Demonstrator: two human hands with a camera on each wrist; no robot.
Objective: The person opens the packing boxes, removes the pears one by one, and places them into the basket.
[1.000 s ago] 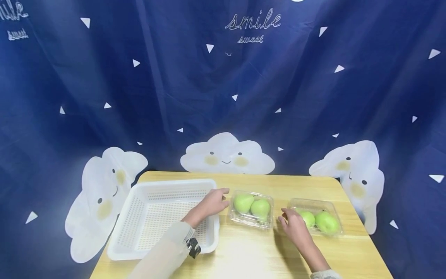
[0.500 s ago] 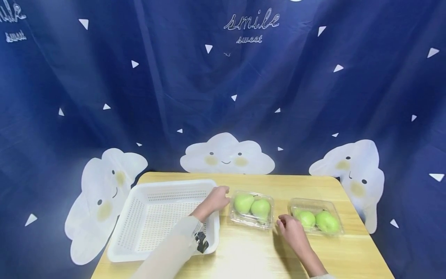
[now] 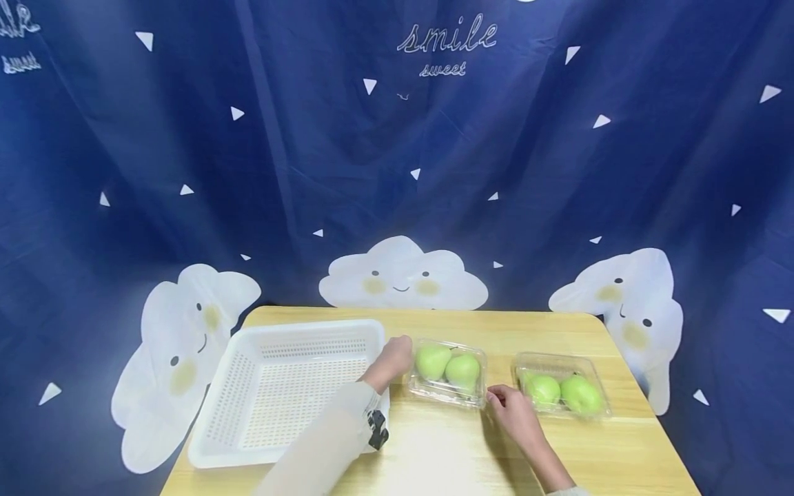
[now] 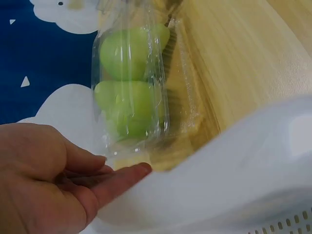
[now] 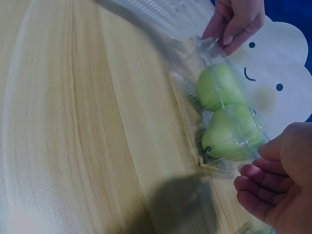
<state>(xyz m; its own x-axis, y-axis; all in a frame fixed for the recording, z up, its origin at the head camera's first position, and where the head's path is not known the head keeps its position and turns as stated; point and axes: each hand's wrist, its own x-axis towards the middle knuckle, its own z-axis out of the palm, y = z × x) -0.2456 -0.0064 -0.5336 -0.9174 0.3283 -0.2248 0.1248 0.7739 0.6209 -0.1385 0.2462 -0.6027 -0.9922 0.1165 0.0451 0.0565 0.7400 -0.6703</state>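
Two green pears (image 3: 462, 371) lie in a lidded clear plastic container (image 3: 448, 395) at the middle of the table. My left hand (image 3: 394, 358) is at the container's left end, its thumb and extended fingertips close to the rim in the left wrist view. At the opposite end is my right hand (image 3: 513, 412); in the right wrist view its thumb tip (image 5: 269, 150) is right at the container's corner, the other fingers loosely bent below. A second clear container (image 3: 592, 410) with green pears (image 3: 580, 394) stands to the right.
A white perforated plastic basket (image 3: 214, 451) stands on the left, under my left forearm, its right rim close to the middle container. The wooden table (image 3: 434, 455) ends at a blue curtain (image 3: 397, 151) with cloud prints.
My left hand has shifted right, up to the container's left end. My right hand has moved left and slightly down to its right end. Both containers and the basket stay put.
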